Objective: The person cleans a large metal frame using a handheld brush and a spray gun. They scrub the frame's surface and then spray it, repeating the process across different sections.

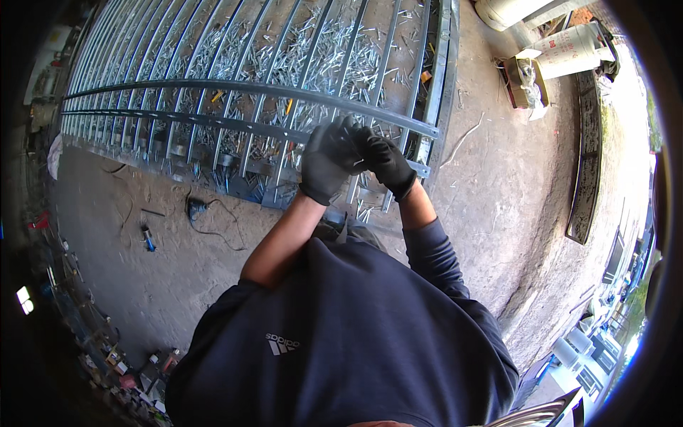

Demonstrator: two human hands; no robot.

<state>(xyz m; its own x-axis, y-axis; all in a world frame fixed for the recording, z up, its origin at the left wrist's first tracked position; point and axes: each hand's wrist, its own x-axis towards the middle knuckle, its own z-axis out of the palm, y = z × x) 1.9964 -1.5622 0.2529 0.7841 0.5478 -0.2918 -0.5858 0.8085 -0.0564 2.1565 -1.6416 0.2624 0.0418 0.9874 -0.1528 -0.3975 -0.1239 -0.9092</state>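
Observation:
Both of my hands wear black gloves and meet over the near rails of a metal frame. My left hand (pixel 327 158) is smeared by motion, so its finger pose is unclear. Close against it, my right hand (pixel 388 158) has its fingers curled in; whatever is in them is hidden. Under the hands run two long galvanized rails, an upper rail (pixel 270 90) and a lower rail (pixel 235 122). Many thin parallel metal bars (pixel 306 60) cross them. Loose silvery metal pieces (pixel 274 53) lie heaped beneath the bars.
On the concrete floor to the left lie a corded power tool (pixel 197 208) and a small blue-and-black tool (pixel 148 239). Far right, an open cardboard box (pixel 525 84) stands beside a white sack (pixel 569 51). A long worn metal channel (pixel 586 160) lies along the right.

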